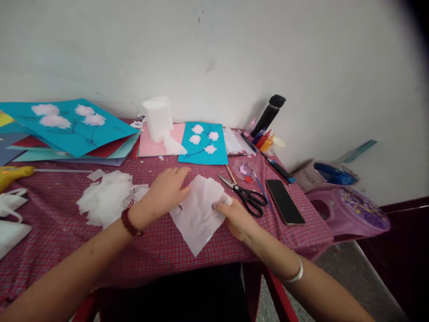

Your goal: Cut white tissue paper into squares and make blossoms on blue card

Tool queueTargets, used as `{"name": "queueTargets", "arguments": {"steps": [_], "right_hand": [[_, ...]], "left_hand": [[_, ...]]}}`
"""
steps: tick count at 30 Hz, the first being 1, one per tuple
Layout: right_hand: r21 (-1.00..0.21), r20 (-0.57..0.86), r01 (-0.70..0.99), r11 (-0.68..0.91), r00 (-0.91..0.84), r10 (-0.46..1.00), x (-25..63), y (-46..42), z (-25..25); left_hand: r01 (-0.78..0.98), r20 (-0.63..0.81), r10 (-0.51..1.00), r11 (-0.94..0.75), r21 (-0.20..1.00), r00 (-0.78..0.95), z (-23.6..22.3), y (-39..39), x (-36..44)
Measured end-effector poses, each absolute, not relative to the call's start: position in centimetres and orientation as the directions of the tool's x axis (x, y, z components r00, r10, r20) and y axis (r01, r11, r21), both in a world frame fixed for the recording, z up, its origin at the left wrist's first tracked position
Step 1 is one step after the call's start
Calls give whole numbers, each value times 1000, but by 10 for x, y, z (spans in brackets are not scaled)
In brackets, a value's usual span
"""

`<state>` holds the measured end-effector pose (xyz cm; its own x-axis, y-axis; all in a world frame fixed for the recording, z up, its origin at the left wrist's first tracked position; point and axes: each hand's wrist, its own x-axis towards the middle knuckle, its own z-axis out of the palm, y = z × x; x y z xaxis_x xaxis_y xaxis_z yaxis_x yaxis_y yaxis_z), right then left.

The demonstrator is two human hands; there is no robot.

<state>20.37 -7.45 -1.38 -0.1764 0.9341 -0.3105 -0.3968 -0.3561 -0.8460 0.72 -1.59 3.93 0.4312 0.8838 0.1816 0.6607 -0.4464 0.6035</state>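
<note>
A square of white tissue paper [199, 214] hangs over the near middle of the table, one corner pointing down toward me. My right hand [236, 217] pinches its right edge, thumb on top. At the tissue's upper left is my left hand [169, 190], fingers stretched out and apart, the thumb close to the edge; whether it touches the paper I cannot tell. Left of that hand lies a fluffy heap of cut tissue pieces [105, 197]. Black-handled scissors [246, 195] rest just beyond my right hand, blades partly apart.
A tissue roll [158, 118] stands at the back beside a blue flower card [203, 143]. More cards [80, 127] are stacked at left, above a yellow glue gun [15, 175]. A phone [284, 202] lies at right, near a black bottle [269, 115] and a pink stool [348, 214].
</note>
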Motion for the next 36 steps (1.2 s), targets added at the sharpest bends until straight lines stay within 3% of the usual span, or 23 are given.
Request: {"name": "queueTargets", "arguments": {"steps": [2,3,6,9,14,17,22,27,30,36], "right_hand": [[-786,-314,-531,-316,-97,944,201,-86,-18],[-758,-312,-585,-290,-65,948,198,-91,-20],[-713,-305,-667,-218,15,952,189,-108,-30],[-733,-296,-636,-242,-22,955,182,-127,-33],[-804,-271,-408,-433,-396,877,202,-159,-20],[-895,-309,-124,-429,-521,796,226,-170,-13],[-970,-208,195,-143,-376,903,254,-168,-15],[-852,25,484,201,-346,938,255,-149,-17],[-763,58,551,339,-464,884,245,-138,-13],[-685,42,552,475,-620,783,224,-129,-10]], "left_hand": [[769,361,831,-540,341,423,55,-38,21],[763,375,785,-597,246,493,59,-52,29],[625,319,628,-771,126,710,47,-91,51],[584,241,579,-810,56,779,15,-112,60],[588,184,585,-808,43,790,-21,-114,35],[598,167,603,-797,83,780,-27,-113,12],[605,305,624,-779,166,720,-32,-116,-18],[631,333,663,-745,214,670,-35,-123,-45],[677,311,696,-712,185,648,-34,-132,-51],[692,440,672,-707,144,595,-30,-149,-37]]}}
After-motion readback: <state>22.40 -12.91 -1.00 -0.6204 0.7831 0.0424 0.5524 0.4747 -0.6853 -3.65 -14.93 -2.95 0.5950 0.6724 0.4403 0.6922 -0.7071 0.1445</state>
